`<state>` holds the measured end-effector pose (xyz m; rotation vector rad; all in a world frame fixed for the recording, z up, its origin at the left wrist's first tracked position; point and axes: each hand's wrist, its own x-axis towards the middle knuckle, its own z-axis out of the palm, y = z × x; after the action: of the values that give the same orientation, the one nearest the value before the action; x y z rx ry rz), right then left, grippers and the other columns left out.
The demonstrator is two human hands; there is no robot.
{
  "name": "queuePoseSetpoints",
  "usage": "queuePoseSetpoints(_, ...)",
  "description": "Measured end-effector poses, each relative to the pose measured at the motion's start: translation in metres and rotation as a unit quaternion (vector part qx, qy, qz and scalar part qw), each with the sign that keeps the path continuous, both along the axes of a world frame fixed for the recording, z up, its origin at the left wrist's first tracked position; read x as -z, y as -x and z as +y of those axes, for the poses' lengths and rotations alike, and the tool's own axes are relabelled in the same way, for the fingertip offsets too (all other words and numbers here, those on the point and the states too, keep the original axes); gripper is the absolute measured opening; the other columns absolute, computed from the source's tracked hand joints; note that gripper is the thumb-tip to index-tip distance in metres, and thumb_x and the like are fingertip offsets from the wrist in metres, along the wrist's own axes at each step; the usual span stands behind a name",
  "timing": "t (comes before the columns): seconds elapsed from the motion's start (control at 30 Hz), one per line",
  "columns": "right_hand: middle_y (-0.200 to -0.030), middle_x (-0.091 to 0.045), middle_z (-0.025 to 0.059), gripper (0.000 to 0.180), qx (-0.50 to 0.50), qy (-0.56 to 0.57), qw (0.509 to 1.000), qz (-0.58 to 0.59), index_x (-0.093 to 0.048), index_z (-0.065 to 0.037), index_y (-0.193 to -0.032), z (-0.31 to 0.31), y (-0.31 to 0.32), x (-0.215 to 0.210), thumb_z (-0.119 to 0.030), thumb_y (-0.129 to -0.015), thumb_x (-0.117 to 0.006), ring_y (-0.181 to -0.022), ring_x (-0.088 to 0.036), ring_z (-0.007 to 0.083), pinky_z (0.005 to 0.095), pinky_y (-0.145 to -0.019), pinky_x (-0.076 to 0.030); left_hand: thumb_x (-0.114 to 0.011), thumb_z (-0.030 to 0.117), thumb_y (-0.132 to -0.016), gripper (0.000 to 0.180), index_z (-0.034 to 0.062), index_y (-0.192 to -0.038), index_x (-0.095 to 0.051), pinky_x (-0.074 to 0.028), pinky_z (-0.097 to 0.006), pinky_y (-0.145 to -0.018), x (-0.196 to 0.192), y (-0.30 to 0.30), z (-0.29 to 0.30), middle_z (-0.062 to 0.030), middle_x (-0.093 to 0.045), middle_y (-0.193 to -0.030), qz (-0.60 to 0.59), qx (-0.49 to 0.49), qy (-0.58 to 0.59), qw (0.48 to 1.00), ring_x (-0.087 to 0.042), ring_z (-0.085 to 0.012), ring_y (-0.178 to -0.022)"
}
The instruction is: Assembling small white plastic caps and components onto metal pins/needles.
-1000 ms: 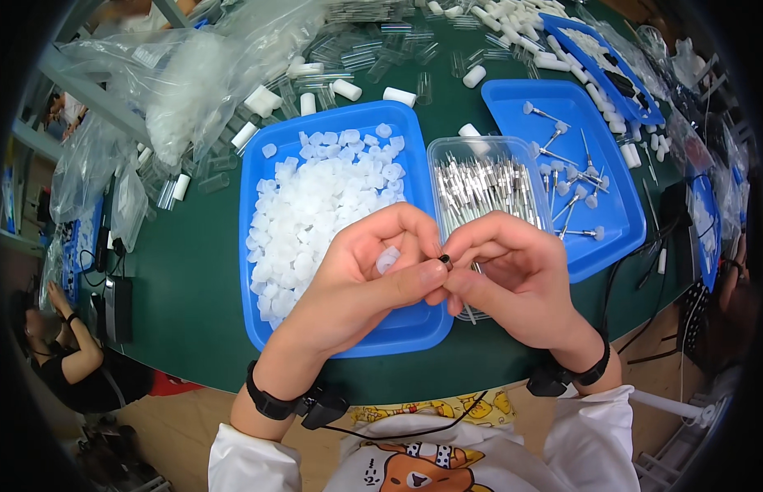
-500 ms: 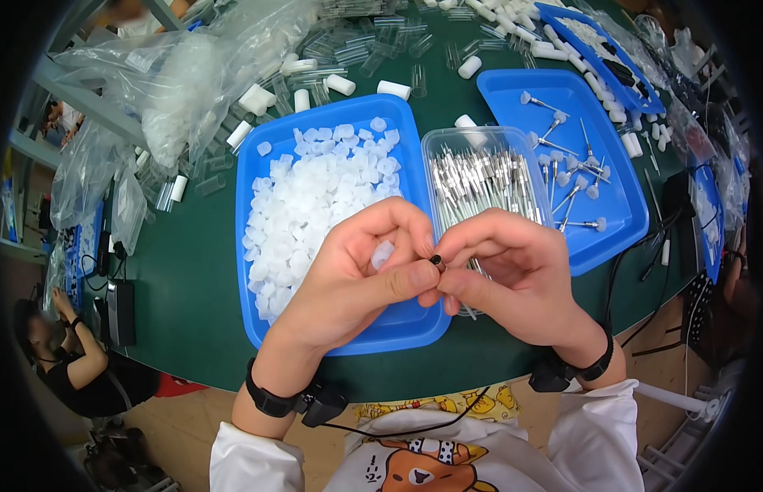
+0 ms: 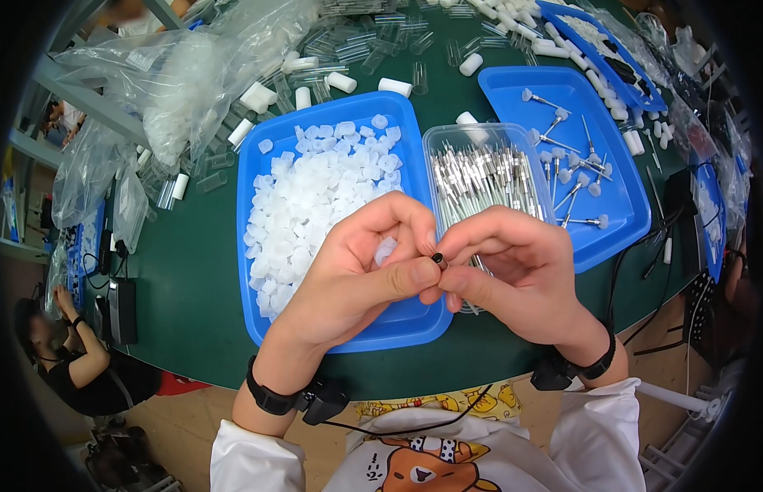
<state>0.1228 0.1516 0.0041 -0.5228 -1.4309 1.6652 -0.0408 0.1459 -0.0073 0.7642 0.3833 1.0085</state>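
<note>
L hand (image 3: pixel 349 279) & R hand (image 3: pixel 521 275) are meeting in front of me, both pinching a small blk part (image 3: pixel 437 257) — L's also cupping a whitish cap (image 3: pixel 386 250). They're hovering over a blue tray (image 3: pixel 398 334) of white caps (image 3: pixel 295 209) & a clear box (image 3: pixel 513 129) of metal rods (image 3: pixel 500 176) — a 2nd tray (image 3: pixel 623 217) w/ more is sitting off R.

Both white-sleeved arms (image 3: pixel 287 353) angled inward, the curled left hand (image 3: pixel 357 275) and curled right hand (image 3: pixel 525 266) kinda meeting up at pinched fingertips (image 3: pixel 423 270).
</note>
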Motion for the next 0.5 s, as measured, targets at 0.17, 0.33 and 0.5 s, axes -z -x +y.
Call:
queuePoseSetpoints(0.17,-0.078,-0.056,0.0133,0.018,0.001,0.007,1.0,0.001,-0.048,0.007,-0.092,-0.0017,0.0001,-0.0009,0.003,-0.075,-0.052,-0.071,-0.055,0.0128,0.0204,-0.055,-0.043,-0.056,0.005,-0.074,0.016,0.0042,-0.085,-0.044,-0.039,-0.02,-0.057,0.0021,0.0015,-0.0001,0.0006,-0.041,-0.066,0.008,0.004,-0.009,1.0,-0.048,-0.0089,-0.062)
queuePoseSetpoints(0.33,-0.078,-0.057,0.0131,0.018,-0.002,0.009,1.0,0.003,-0.048,0.007,-0.091,-0.0011,-0.0002,-0.0005,0.003,-0.075,-0.052,-0.07,-0.055,0.0126,0.0204,-0.055,-0.043,-0.056,0.005,-0.074,0.016,0.0044,-0.085,-0.043,-0.039,-0.02,-0.058,0.0017,0.001,-0.0001,-0.0001,-0.042,-0.067,0.001,0.008,-0.004,1.0,-0.048,-0.009,-0.063)
queuePoseSetpoints(0.5,-0.077,-0.057,0.0126,0.017,0.001,0.009,1.0,-0.001,-0.048,0.007,-0.091,-0.0013,0.0,-0.0005,0.004,-0.075,-0.051,-0.07,-0.055,0.0123,0.0203,-0.054,-0.043,-0.055,0.005,-0.075,0.017,0.0046,-0.086,-0.043,-0.039,-0.02,-0.058,0.0009,-0.0006,-0.0011,-0.0008,-0.043,-0.067,-0.017,0.008,-0.002,1.0,-0.048,-0.0092,-0.063)
